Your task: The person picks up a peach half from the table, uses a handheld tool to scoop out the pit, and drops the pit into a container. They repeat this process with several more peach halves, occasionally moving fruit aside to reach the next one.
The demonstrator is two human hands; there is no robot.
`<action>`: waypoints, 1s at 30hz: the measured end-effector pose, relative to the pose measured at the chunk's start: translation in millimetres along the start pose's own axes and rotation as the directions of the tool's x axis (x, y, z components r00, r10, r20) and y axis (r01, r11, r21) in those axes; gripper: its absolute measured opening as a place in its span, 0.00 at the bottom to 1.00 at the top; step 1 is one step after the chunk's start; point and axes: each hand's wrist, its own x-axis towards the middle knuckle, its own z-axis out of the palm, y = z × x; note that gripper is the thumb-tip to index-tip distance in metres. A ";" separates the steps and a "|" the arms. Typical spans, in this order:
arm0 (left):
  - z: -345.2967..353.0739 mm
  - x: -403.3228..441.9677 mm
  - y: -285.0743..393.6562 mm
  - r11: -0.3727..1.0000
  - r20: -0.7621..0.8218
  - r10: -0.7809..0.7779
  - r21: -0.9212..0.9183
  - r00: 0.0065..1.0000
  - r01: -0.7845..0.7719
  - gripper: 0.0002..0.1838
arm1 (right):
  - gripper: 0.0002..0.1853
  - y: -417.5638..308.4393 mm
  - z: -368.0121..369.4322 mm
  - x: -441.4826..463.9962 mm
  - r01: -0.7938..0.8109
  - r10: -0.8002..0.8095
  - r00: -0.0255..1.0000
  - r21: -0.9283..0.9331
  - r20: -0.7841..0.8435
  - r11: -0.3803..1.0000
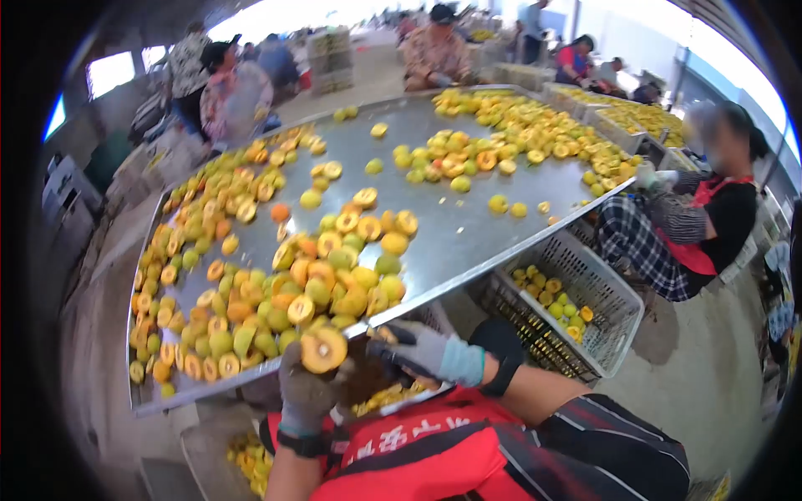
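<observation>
While the left hand (311,384) pinches the halved fruit (323,350) at the metal table (451,250), the right hand (424,349) curls, its hold unclear; likely light, slick-fleshed and bruisable, the half suits gripping by its skin.

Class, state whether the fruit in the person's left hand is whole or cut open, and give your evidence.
Cut open: the fruit in the gloved left hand shows a flat, yellow-orange inner face.
</observation>
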 end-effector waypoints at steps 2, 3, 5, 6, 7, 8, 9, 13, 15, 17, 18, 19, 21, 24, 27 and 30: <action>-10.7 2.0 0.3 0.999 0.031 -0.042 -0.001 0.999 0.042 0.29 | 0.17 -17.9 5.9 -6.5 0.099 -0.092 0.994 -0.134 0.060 0.986; -8.2 3.0 -1.0 0.998 0.009 -0.034 -0.048 0.999 0.035 0.30 | 0.16 -0.4 8.0 0.9 0.309 -0.308 0.951 -0.155 0.027 0.938; -15.2 6.4 -0.7 0.994 0.084 -0.059 -0.092 0.995 0.067 0.33 | 0.15 14.5 16.5 8.6 0.344 -0.343 0.939 0.018 -0.025 0.939; 0.5 2.3 -1.5 0.988 -0.014 -0.069 -0.143 0.997 0.067 0.33 | 0.15 7.5 18.0 8.2 0.159 -0.160 0.987 0.194 -0.012 0.968; -5.2 4.0 -3.1 0.991 0.054 -0.054 -0.123 0.997 0.060 0.32 | 0.16 8.4 17.1 9.5 0.121 -0.130 0.990 0.144 0.049 0.982; -11.5 5.9 -3.9 0.993 0.136 -0.044 -0.101 0.990 0.058 0.32 | 0.16 4.5 17.4 7.9 0.007 -0.025 0.994 0.171 0.106 0.985; -12.0 4.5 -4.0 0.994 0.119 -0.037 -0.100 0.992 0.049 0.32 | 0.16 -5.8 21.4 5.6 -0.045 0.035 0.994 0.095 0.101 0.994; -2.2 -2.6 -9.2 0.996 0.057 -0.013 -0.089 0.998 0.018 0.31 | 0.17 -11.2 29.6 3.6 -0.059 0.063 0.997 -0.107 0.034 0.993; -3.6 -5.9 -8.0 0.998 0.122 0.011 0.061 0.992 -0.018 0.31 | 0.17 -4.7 31.9 7.7 -0.045 0.048 0.999 -0.127 0.024 0.991; -4.7 -7.0 -11.3 0.987 0.112 0.063 0.142 0.992 -0.079 0.30 | 0.19 -0.9 33.9 10.5 -0.016 0.014 1.000 -0.168 -0.011 0.986; -5.2 -7.6 -12.8 0.965 0.112 0.118 0.223 0.987 -0.141 0.29 | 0.19 0.1 34.5 11.2 -0.020 0.018 1.000 -0.165 -0.012 0.986; -7.3 -8.2 -14.1 0.965 0.109 0.114 0.223 0.987 -0.136 0.29 | 0.19 1.0 35.0 12.1 -0.006 0.003 1.000 -0.162 -0.022 0.987; -12.8 -9.4 -14.9 0.906 0.069 0.153 0.387 0.986 -0.168 0.29 | 0.19 6.8 34.4 16.2 0.006 -0.011 0.999 -0.156 -0.034 0.988; -10.9 -11.8 -10.7 0.749 0.178 0.183 0.612 0.967 -0.254 0.29 | 0.18 16.6 31.0 25.9 0.334 -0.449 0.888 -0.532 -0.099 0.778; -9.4 -16.8 -9.1 0.688 0.127 0.091 0.709 0.988 -0.154 0.28 | 0.20 -1.5 26.1 30.3 0.257 -0.266 0.964 -0.312 0.014 0.915; -8.9 -17.0 -12.7 0.737 0.110 0.082 0.662 0.991 -0.135 0.26 | 0.21 2.7 30.3 36.4 0.185 -0.196 0.981 -0.276 -0.013 0.943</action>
